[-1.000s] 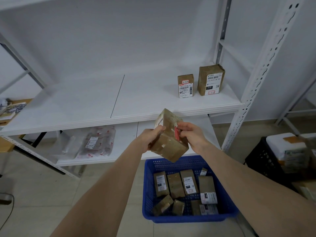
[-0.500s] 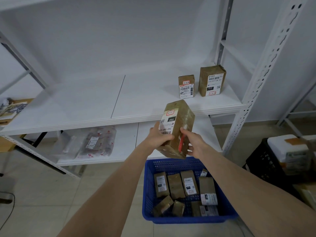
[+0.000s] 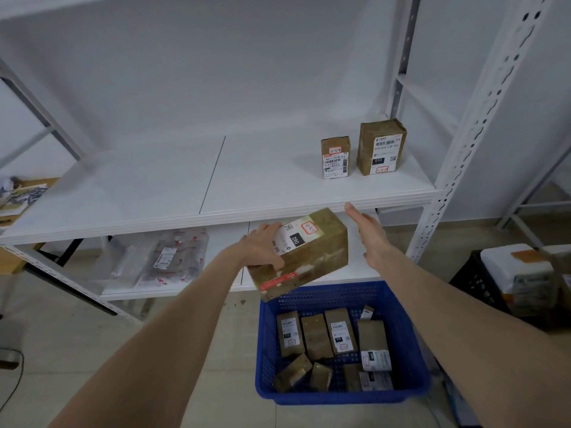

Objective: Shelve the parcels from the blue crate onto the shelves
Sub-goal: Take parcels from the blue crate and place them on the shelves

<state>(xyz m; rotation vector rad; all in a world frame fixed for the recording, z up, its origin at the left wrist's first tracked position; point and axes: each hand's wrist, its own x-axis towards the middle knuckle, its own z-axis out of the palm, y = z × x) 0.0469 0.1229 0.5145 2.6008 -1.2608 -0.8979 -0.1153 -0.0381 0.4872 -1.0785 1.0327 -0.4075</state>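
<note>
My left hand grips a brown cardboard parcel with a white label marked 090 and a red strip, held tilted above the blue crate. My right hand is off the parcel, just to its right, fingers straight and pointing up near the shelf's front edge. The crate sits on the floor with several brown parcels inside. Two labelled parcels stand upright on the white middle shelf: a small one and a taller one.
A lower shelf behind the held parcel carries clear plastic-wrapped packages at its left. The white perforated upright stands at right. A black crate with a white foam box sits on the floor far right. A wooden table edge shows far left.
My right hand has let go of the parcel and moved right and up. My left hand alone now holds it, and the parcel has tipped over onto its side.
</note>
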